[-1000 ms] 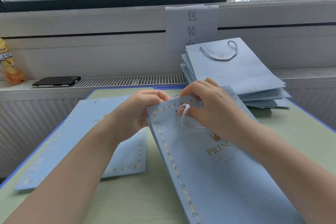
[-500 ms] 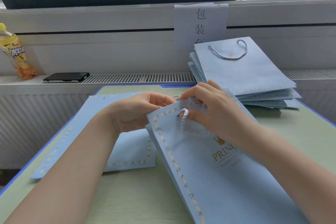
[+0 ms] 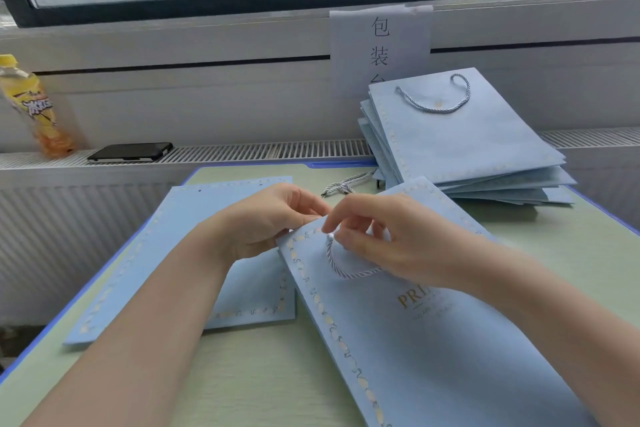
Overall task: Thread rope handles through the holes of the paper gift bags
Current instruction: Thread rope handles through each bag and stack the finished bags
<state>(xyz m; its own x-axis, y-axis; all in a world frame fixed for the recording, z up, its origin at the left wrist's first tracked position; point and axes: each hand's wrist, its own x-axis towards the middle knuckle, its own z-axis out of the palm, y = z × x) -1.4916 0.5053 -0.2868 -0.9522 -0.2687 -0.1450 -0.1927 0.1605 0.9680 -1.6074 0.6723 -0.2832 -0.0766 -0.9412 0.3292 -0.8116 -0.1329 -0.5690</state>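
A small packing station set up by a window — more office or workroom than home. A paper sign [image 3: 380,48] with handwritten Chinese characters is taped to the wall under the sill. A pale green tabletop [image 3: 249,374] with a blue edge carries a stack of identical light-blue gift bags [image 3: 464,139] and flat ones [image 3: 194,239]. A radiator grille [image 3: 263,149] runs below the window, holding a phone [image 3: 130,152] and a drink bottle [image 3: 33,107] — high-rise blocks show outside.

head-worn view, angled down, close over table [image 3: 263,374]
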